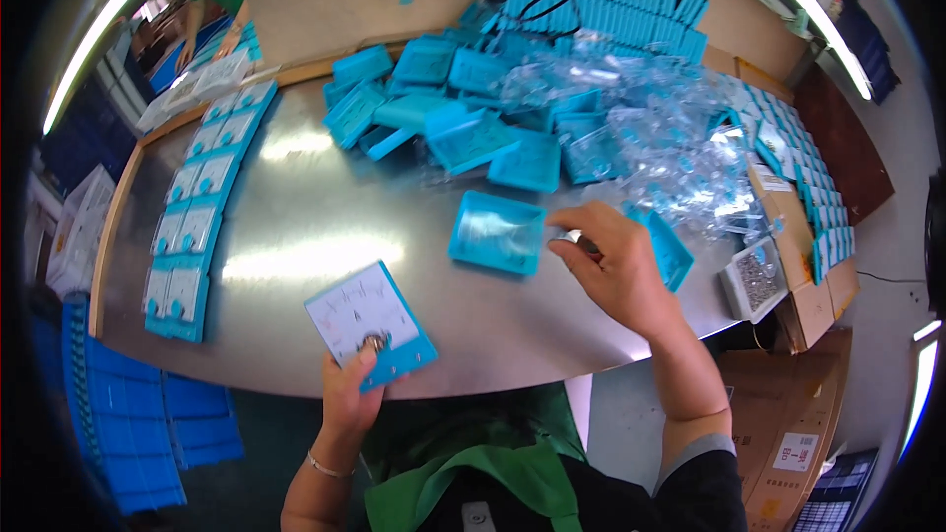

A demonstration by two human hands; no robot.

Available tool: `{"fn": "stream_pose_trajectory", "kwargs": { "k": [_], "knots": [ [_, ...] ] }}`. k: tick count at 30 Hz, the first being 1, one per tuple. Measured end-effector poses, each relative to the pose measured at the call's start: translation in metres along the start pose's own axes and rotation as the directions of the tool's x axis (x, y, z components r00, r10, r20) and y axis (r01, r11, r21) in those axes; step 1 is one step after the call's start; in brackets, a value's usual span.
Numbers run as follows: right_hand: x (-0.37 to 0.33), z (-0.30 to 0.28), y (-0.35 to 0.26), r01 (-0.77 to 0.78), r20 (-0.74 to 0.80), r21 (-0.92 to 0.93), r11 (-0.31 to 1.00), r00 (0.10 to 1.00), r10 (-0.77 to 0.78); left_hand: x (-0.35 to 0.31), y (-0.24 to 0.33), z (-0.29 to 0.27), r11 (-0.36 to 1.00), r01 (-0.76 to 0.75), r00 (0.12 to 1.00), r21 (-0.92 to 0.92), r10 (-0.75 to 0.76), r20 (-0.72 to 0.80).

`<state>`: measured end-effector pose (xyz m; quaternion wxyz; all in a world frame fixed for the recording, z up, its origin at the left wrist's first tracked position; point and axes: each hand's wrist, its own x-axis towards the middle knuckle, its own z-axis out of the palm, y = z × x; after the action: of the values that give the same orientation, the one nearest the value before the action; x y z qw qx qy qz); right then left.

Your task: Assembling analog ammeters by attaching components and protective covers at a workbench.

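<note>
Near the table's front edge, my left hand (pixel 350 389) grips a blue panel with a white printed face (pixel 360 307). Its thumb lies beside a small round metallic piece (pixel 377 341) on that face. My right hand (pixel 619 264) is closed in a pinch, just right of a shallow blue tray (pixel 465 244). Something small and greyish shows at its fingertips, too small to name. A clear, shiny sheet or cover seems to lie inside the tray. Behind my right hand, another blue tray (pixel 670 256) is partly hidden.
Blue trays (pixel 424 61) lie heaped at the back, with clear plastic parts (pixel 680 153) to their right. A row of blue-and-white panels (pixel 187 232) lines the left side. A white box of small metal parts (pixel 757 278) stands at right, by a cardboard box (pixel 793 232). Another person's hand (pixel 230 39) shows far left.
</note>
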<state>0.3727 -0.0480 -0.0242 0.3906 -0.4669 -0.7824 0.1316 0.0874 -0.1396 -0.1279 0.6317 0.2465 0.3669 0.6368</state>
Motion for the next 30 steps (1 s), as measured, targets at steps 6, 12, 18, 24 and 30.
{"fn": "stream_pose_trajectory", "kwargs": {
  "k": [6, 12, 18, 24, 30],
  "knots": [
    [0.027, 0.075, -0.028, 0.43, 0.666, 0.117, 0.895, 0.634, -0.392, 0.002, 0.017, -0.011, 0.988, -0.146, 0.987, -0.039, 0.143, -0.077],
    [-0.001, 0.12, -0.032, 0.436, 0.677, 0.14, 0.889, 0.613, -0.407, -0.007, 0.022, -0.031, 0.982, -0.173, 0.976, -0.072, 0.161, -0.149],
    [-0.046, 0.107, -0.018, 0.111, 0.505, -0.1, 0.989, 0.862, -0.045, -0.003, 0.021, -0.041, 0.984, -0.158, 0.98, -0.088, 0.145, -0.138],
    [-0.049, 0.111, -0.005, 0.121, 0.441, -0.054, 0.991, 0.893, -0.085, 0.003, 0.012, -0.022, 0.989, -0.131, 0.987, -0.071, 0.123, -0.103],
    [-0.045, 0.106, -0.006, 0.093, 0.456, -0.019, 0.995, 0.887, -0.074, -0.003, 0.012, -0.024, 0.992, -0.118, 0.988, -0.049, 0.112, -0.107]
  ]
}}
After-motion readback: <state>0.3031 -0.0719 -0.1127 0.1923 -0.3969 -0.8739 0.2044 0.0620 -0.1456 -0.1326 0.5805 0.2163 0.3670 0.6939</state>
